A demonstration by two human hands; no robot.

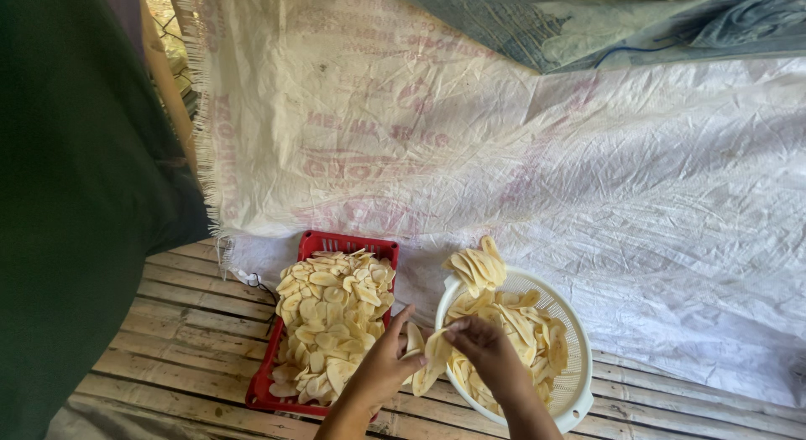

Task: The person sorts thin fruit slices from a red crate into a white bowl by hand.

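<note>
A small stack of slices (432,356) is held between the two hands over the gap between the tray (312,247) and the colander (579,381). The left hand (382,364) is curled around the stack from the tray side, thumb raised; the right hand (487,349) is pinched narrow on the stack's upper edge, above the colander's near rim. The step in hand is judged to be the gathering and squaring of slices taken from the colander. The next move would call for a steady, light grip, since the thin slices can slip apart or snap. The slices are pale yellow, thin, oval and slightly curled, with a matt, starchy-looking surface. The tray is red plastic, rectangular, with slotted walls, and is heaped with loose slices. The colander is white perforated plastic, round, about half full, with a fanned bunch of slices (477,266) resting on its far rim. Both vessels rest on a slatted bamboo platform (176,339); behind them, a creased woven plastic sheet (588,171) with a frayed edge is spread.
</note>
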